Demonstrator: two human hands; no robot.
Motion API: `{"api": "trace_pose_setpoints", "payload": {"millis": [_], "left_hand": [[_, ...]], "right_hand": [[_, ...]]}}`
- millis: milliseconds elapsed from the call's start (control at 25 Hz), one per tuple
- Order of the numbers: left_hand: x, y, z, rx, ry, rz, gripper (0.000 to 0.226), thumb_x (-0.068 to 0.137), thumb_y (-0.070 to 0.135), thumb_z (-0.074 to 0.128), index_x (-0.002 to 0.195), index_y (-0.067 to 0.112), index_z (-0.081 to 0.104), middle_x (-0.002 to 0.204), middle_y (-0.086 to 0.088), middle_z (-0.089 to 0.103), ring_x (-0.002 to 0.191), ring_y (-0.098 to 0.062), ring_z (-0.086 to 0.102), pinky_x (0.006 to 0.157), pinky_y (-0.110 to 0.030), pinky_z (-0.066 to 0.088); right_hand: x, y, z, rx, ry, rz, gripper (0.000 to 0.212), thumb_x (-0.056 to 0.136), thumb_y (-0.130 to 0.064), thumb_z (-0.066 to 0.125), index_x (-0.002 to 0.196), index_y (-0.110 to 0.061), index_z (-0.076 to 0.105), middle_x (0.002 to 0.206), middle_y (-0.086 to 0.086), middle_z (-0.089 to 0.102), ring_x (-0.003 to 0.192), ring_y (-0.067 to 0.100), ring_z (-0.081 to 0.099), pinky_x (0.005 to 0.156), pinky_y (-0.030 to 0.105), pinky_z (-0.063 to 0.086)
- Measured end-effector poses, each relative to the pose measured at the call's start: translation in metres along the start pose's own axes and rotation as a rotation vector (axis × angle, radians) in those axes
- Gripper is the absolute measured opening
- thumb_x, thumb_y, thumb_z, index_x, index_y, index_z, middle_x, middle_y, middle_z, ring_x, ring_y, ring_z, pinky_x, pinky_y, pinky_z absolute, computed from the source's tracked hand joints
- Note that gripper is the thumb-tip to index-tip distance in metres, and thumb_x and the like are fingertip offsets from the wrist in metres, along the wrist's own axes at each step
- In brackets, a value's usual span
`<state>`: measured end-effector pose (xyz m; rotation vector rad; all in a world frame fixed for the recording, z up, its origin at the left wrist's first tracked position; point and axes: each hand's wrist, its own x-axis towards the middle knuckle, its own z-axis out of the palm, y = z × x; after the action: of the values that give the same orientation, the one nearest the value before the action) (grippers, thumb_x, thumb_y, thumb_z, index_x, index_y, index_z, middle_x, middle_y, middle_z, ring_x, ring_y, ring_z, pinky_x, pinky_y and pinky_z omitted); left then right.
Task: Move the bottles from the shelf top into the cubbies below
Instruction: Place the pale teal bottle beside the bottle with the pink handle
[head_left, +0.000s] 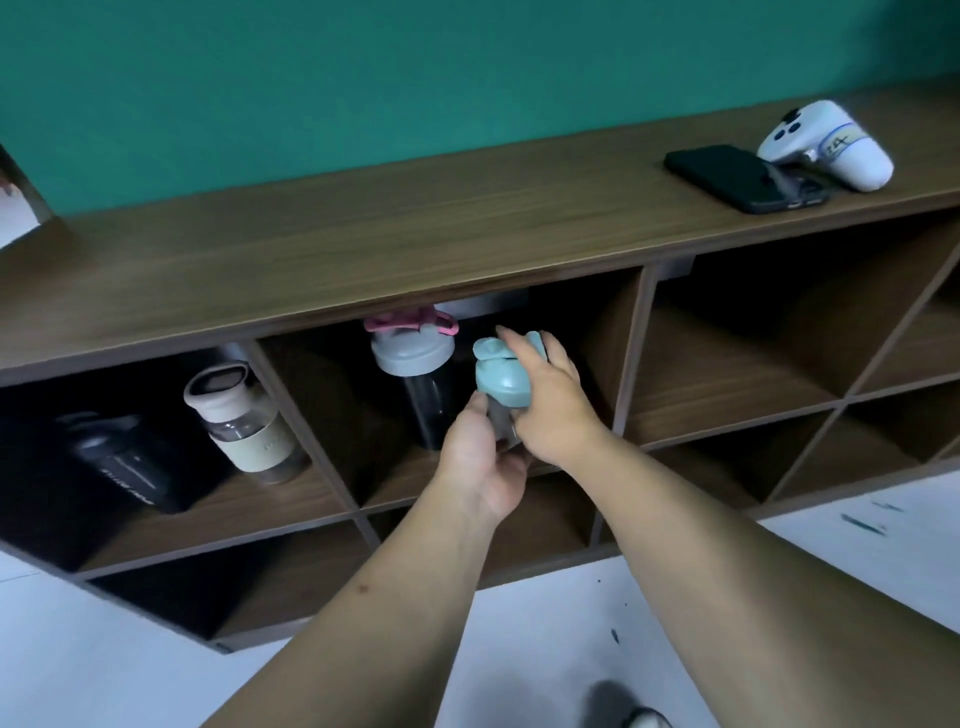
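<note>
1. A person stands over a low wooden shelf unit set against a green wall, both bare arms reaching down into the upper row of cubbies.
2. Both hands hold one bottle with a mint-green lid and a dark, see-through body. It sits at the mouth of the middle cubby, just right of a bottle with a grey lid and pink loop already standing there.
3. The left hand wraps the lower body from the near side. The right hand is closed over the lid and shoulder from the right.
4. Whether the base already rests on the cubby floor cannot be told; the hands hide it.
5. To finish this step well, I judge the bottle should be kept upright, eased further in clear of the overhanging top board, and set down beside the grey-lidded bottle without knocking it. The lower hand should let go first, the upper hand steadying until the bottle stands.
6. The cubby to the left holds a beige-capped glass bottle and a black bottle.
7. No bottles are in view on the shelf top; only a black phone and a white controller lie at its far right.
</note>
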<state>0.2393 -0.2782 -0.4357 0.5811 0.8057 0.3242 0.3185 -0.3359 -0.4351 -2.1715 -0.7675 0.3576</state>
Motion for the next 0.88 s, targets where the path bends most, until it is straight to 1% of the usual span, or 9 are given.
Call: {"api": "trace_pose_setpoints", "payload": {"millis": [80,200,280,360,440,520,680,800,880], "left_hand": [[-0.005,-0.003,0.003,0.014,0.002,-0.013,0.037,0.123,0.037,0.043,0.132,0.014,0.072,0.122,-0.015,0.080,0.105,-0.026,0.076,0.084,-0.043,0.062],[-0.013,-0.003,0.008,0.055,0.016,-0.007,0.045,0.122,0.043,0.044,0.140,0.013,0.072,0.134,-0.017,0.080,0.111,-0.029,0.077,0.099,-0.045,0.063],[-0.014,-0.003,0.010,0.082,0.039,-0.009,0.047,0.120,0.049,0.046,0.137,0.015,0.074,0.139,-0.020,0.079,0.128,-0.035,0.076,0.120,-0.052,0.057],[-0.013,-0.003,0.011,0.088,0.084,-0.002,0.043,0.120,0.050,0.046,0.114,0.020,0.076,0.127,-0.020,0.082,0.135,-0.039,0.074,0.130,-0.056,0.050],[-0.012,-0.002,0.011,0.095,0.113,-0.007,0.045,0.121,0.048,0.044,0.097,0.022,0.072,0.093,-0.014,0.086,0.119,-0.036,0.075,0.130,-0.057,0.048],[-0.010,-0.003,0.013,0.111,0.085,-0.029,0.048,0.122,0.049,0.041,0.096,0.022,0.072,0.068,-0.009,0.086,0.102,-0.033,0.075,0.122,-0.054,0.052],[0.007,-0.001,0.015,0.135,0.021,-0.037,0.052,0.121,0.051,0.039,0.102,0.020,0.076,0.077,-0.012,0.089,0.105,-0.034,0.076,0.115,-0.053,0.053],[0.019,0.007,0.017,0.083,0.028,-0.043,0.045,0.120,0.054,0.039,0.114,0.026,0.073,0.107,-0.014,0.084,0.118,-0.037,0.074,0.122,-0.057,0.050],[0.021,0.009,0.018,0.092,0.044,-0.044,0.045,0.120,0.055,0.038,0.107,0.026,0.070,0.092,-0.013,0.086,0.105,-0.034,0.072,0.117,-0.055,0.049]], "right_hand": [[-0.007,0.003,0.002,0.105,0.014,0.060,0.114,0.100,0.007,0.070,0.178,-0.050,0.010,0.190,0.008,-0.004,0.176,0.035,0.012,0.143,0.052,0.028],[-0.022,0.007,0.018,0.243,0.140,0.244,0.120,0.100,0.001,0.074,0.180,-0.042,-0.004,0.190,0.013,0.007,0.165,0.043,0.041,0.134,0.056,0.045],[-0.029,0.009,0.030,0.293,0.185,0.381,0.104,0.102,-0.004,0.074,0.181,-0.027,0.009,0.182,0.019,0.031,0.153,0.046,0.055,0.125,0.056,0.052],[-0.030,0.009,0.039,0.364,0.194,0.448,0.083,0.102,-0.009,0.074,0.173,-0.019,0.032,0.164,0.023,0.056,0.142,0.047,0.063,0.118,0.056,0.059],[-0.022,0.006,0.043,0.446,0.200,0.478,0.074,0.100,-0.009,0.074,0.166,-0.017,0.041,0.153,0.024,0.064,0.136,0.048,0.067,0.113,0.056,0.062],[-0.012,0.002,0.040,0.487,0.215,0.511,0.069,0.098,-0.011,0.074,0.160,-0.013,0.044,0.152,0.025,0.063,0.135,0.049,0.067,0.112,0.058,0.062],[0.005,-0.001,0.033,0.539,0.210,0.552,0.066,0.100,-0.015,0.074,0.159,-0.013,0.046,0.155,0.023,0.059,0.137,0.050,0.066,0.113,0.056,0.060],[0.015,0.003,0.032,0.609,0.166,0.546,0.071,0.098,-0.007,0.069,0.164,-0.018,0.045,0.155,0.022,0.062,0.134,0.048,0.068,0.115,0.055,0.061],[0.021,0.004,0.031,0.652,0.156,0.551,0.071,0.096,-0.006,0.069,0.162,-0.019,0.048,0.151,0.022,0.066,0.131,0.046,0.070,0.114,0.056,0.063]]}}
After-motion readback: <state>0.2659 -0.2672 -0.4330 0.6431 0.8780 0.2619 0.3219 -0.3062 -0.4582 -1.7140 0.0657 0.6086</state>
